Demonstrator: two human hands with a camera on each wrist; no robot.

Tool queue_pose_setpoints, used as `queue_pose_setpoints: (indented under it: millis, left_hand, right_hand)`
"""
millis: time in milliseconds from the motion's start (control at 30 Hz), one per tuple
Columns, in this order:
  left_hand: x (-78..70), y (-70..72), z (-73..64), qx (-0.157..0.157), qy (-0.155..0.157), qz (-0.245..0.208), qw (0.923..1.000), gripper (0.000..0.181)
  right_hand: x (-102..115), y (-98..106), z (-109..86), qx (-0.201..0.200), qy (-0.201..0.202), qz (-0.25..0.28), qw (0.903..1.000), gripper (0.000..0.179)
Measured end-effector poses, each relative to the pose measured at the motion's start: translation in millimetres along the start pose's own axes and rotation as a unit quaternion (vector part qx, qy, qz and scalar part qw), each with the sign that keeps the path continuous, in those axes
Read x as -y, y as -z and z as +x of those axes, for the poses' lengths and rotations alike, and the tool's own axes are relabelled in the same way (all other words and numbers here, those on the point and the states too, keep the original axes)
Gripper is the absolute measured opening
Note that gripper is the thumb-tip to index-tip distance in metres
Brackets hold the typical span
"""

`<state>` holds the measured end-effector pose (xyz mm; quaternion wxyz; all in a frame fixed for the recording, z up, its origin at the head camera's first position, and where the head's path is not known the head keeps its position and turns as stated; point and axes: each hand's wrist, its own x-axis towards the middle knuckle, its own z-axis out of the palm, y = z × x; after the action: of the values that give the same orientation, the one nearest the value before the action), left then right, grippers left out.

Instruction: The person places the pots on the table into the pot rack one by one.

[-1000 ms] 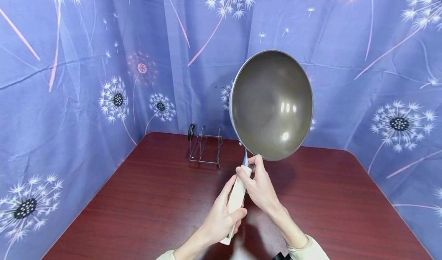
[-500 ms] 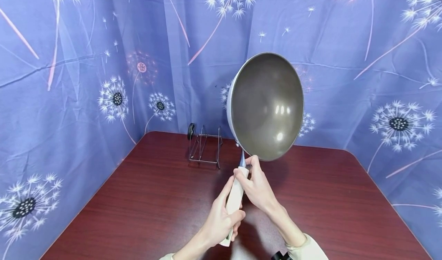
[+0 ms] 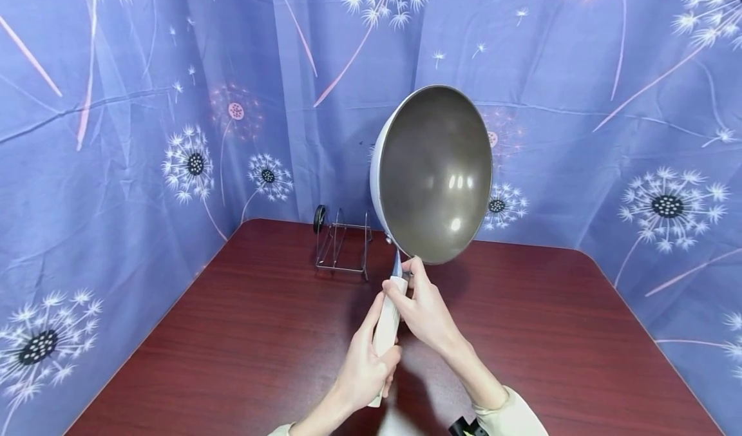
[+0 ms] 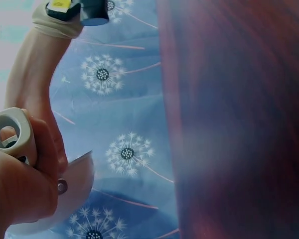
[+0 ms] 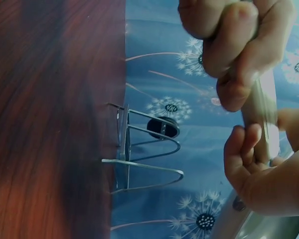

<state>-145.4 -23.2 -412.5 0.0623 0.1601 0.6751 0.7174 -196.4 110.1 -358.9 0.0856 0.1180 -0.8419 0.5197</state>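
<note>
One pan (image 3: 435,172) is being held tilted above one table (image 3: 539,339), its inside catching light spots. On my feed, the left hand (image 3: 364,366) is curling round the one handle (image 3: 387,325), the right hand (image 3: 427,310) pinching it nearer the pan. One rack (image 3: 341,270) is standing behind, near the curtain (image 3: 556,152), which the pan is partly hiding; one black disc (image 3: 319,219) is showing at the rack's left end (attached or loose, I cannot tell).

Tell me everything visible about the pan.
The pan is round and deep: glossy grey-brown inside, whitish outside, with a rivet. A metallic-looking neck joins its pale, hollow-ended handle. It is held above the table, steeply tilted, inside facing the head camera. The left grip holds the lower handle, the right grip its upper end.
</note>
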Motion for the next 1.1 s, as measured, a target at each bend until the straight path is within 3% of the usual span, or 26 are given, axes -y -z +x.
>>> queue_pose_setpoints:
  millis: [233,467,733,1100]
  left_hand:
    - [-5.0,2.7,-0.3,-0.024,0.001,0.023,0.9995,0.097]
    - [-3.8,7.0,-0.1,-0.049,-0.020,0.071,0.9960,0.099]
    - [-1.9,9.2,4.3,-0.098,-0.090,0.152,0.9794,0.101]
    - [2.6,13.2,5.7,-0.138,-0.107,0.191,0.9659,0.100]
  right_hand:
    - [9,-5,2.6,-0.013,0.009,-0.054,0.9984,0.028]
    - [14,-9,3.9,-0.014,0.007,-0.060,0.9981,0.031]
    - [19,-12,6.9,-0.006,0.008,-0.063,0.9980,0.035]
    - [25,-18,7.4,-0.010,0.032,-0.071,0.9969,0.040]
